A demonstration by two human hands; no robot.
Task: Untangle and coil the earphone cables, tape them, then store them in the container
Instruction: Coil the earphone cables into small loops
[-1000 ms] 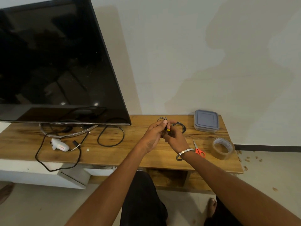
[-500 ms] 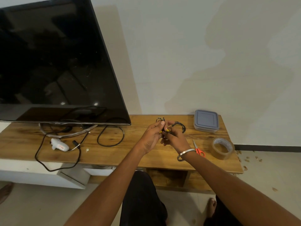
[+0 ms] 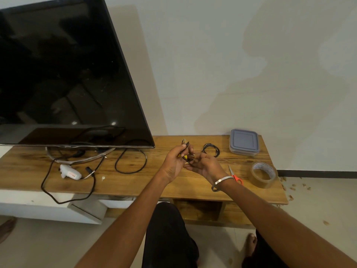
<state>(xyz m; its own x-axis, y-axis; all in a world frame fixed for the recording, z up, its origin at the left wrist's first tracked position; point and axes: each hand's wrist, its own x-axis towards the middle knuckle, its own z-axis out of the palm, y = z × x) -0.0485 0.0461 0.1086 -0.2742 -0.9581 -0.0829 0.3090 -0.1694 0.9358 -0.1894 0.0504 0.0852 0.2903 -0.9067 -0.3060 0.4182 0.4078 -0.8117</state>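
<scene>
Head view, the only one supplied: we find the left hand (image 3: 173,161) raised above the wooden tabletop (image 3: 135,182), its fingers curled round a small tangle of thin black earphone cable with yellow tips (image 3: 185,154), and the right hand (image 3: 205,165) meeting it from the other side, palm turned up, fingertips pinching the same bundle at its lower end. The two hands are touching or very nearly so; exactly which strands each one holds is too small to tell. We judge the step in hand to be the untangling or early coiling of this set. A second black cable, already wound into a ring (image 3: 211,149), lies on the table just beyond the right hand, apart from the grip. The next move, in our judgement, calls for drawing the strands free and looping them evenly before any taping. Right of the grip, near the right wrist, lie orange-handled scissors (image 3: 234,175); farther right stands a roll of clear brown packing tape (image 3: 264,174). The grey-lidded plastic container (image 3: 244,142) sits beyond these, lid on.
</scene>
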